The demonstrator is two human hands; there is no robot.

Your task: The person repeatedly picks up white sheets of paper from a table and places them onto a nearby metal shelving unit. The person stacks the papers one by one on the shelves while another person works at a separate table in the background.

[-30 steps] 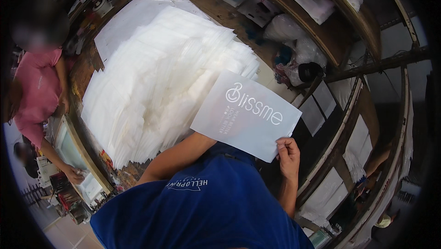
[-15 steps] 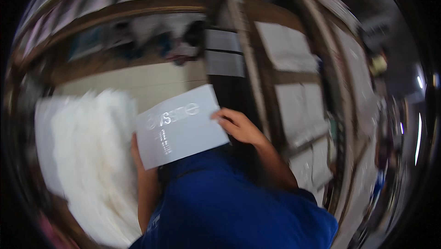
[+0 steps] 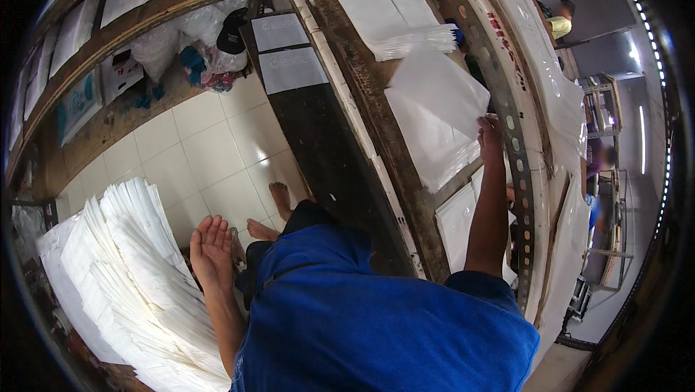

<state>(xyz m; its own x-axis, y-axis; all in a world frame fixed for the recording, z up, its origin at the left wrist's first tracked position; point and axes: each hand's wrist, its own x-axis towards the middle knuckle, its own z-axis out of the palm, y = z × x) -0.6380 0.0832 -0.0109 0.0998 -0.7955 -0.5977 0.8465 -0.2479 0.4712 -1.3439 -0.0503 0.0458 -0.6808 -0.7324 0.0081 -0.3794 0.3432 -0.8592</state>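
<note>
My right hand, at the right, is closed on the corner of a thin white sheet. That sheet lies tilted over a pile of similar white sheets on a brown wooden shelf. Whether it is paper or plastic I cannot make out. My left hand holds nothing; its palm is turned up and its fingers are stretched out. Beside it on the left stands a tall, fanned stack of white sheets.
Two pale printed sheets lie on a dark board ahead. Another white stack is farther along the shelf. A perforated metal upright borders it. Plastic bags sit under the far-left shelf. Another person is far right.
Before, both hands held a pale printed sheet in front of my body. Now my right hand has moved right to the shelf pile with a sheet, and my left hand has let go.
</note>
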